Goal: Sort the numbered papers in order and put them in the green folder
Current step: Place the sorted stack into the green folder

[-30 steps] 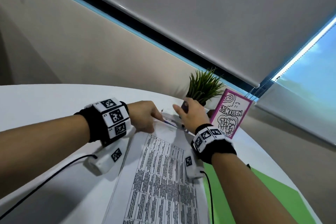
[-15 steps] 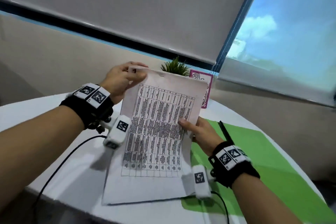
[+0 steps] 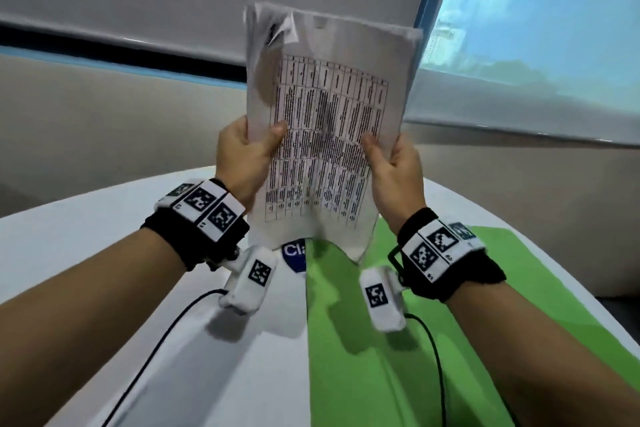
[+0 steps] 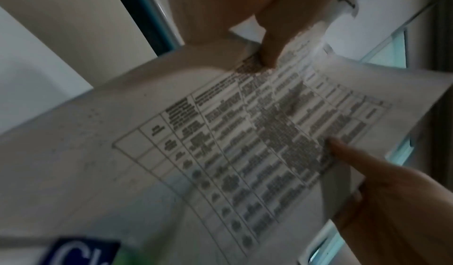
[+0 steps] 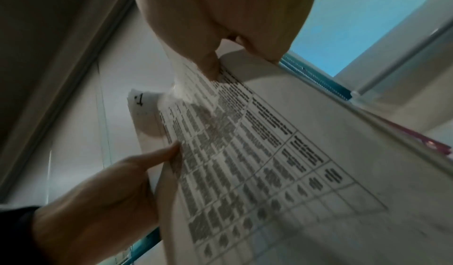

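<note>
I hold a stack of white papers upright above the table, its front sheet printed with a dense table. My left hand grips the stack's left edge, thumb on the front. My right hand grips the right edge the same way. The top left corner of the stack is curled and blurred. In the wrist views the printed papers fill the frame, and a handwritten mark shows on a back sheet's corner. The green folder lies open and flat on the table below my hands.
The round white table carries a blue-and-white round sticker beside the folder's left edge. Black cables run from both wrist devices across the table. Behind are a roller blind and a window with sky at the right.
Both hands have lifted the paper stack off the table and stood it upright in front of the blind. My left hand slid from the top edge to the left side.
</note>
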Tool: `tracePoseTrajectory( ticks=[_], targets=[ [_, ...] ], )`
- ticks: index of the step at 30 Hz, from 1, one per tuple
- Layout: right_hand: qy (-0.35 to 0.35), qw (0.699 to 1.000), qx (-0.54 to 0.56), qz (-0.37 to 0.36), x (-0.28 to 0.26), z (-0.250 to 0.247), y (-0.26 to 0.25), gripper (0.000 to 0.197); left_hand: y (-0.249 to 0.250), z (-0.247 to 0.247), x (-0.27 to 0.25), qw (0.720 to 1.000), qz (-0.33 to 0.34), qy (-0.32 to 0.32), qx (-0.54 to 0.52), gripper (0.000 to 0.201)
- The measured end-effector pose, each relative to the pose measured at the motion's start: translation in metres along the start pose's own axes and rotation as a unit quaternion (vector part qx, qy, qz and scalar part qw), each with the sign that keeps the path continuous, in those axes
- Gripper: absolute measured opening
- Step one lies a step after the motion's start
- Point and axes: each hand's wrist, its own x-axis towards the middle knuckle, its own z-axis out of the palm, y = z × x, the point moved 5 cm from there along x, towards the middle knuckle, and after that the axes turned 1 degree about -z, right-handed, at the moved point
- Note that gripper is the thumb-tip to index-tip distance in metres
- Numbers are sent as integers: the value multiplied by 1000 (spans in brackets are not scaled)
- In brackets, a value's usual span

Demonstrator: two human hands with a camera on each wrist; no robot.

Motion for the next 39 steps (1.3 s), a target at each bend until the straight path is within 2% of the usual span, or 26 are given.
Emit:
tracePoseTrajectory(
  ticks=[4,7,11,14,16,18,21,22,23,25,26,28,30,31,32,34,36,39],
  targets=[
    [11,998,-20,53,30,-11,52,24,-23,40,31,999,12,32,38,13],
    [-14,995,-22,93,47,-27,63,32,-20,60,49,997,-16,45,54,2],
    [-77,984,-24,158,74,-54,51,29,-3,82,66,995,-72,55,46,9],
    [-97,976,-52,190,93,-87,35,29,14,108,72,986,-150,60,28,21],
    [-110,969,-49,214,100,-106,28,22,17,124,74,978,-197,61,24,30],
    [-117,961,-60,242,106,-127,22,12,13,138,73,970,-237,38,46,32],
    [-102,955,-119,253,114,-158,10,10,-14,152,61,950,-280,-52,127,37],
    [-97,950,-143,259,116,-169,7,9,-25,153,54,932,-292,-78,199,43],
    [-90,945,-176,262,118,-178,5,16,-37,147,46,898,-305,-97,303,52],
    [-81,934,-230,262,120,-197,7,26,-60,121,25,776,-352,-120,509,70],
    [-76,931,-240,263,120,-205,11,27,-71,105,11,722,-381,-127,564,75],
    [-68,929,-243,270,119,-216,19,27,-91,79,-15,661,-414,-139,611,72],
    [-54,930,-242,272,114,-222,25,23,-108,66,-35,627,-431,-126,636,81],
    [-44,931,-241,269,111,-223,26,21,-111,68,-42,622,-439,-117,637,87],
    [-33,932,-242,269,107,-224,28,20,-114,73,-47,636,-449,-103,619,85],
    [-21,931,-245,270,99,-223,35,23,-122,82,-52,659,-456,-91,591,65],
    [-19,929,-254,269,93,-220,40,20,-126,89,-48,669,-440,-133,583,43],
    [-24,929,-248,273,86,-214,47,19,-130,80,-33,688,-428,-186,555,40]
  ],
)
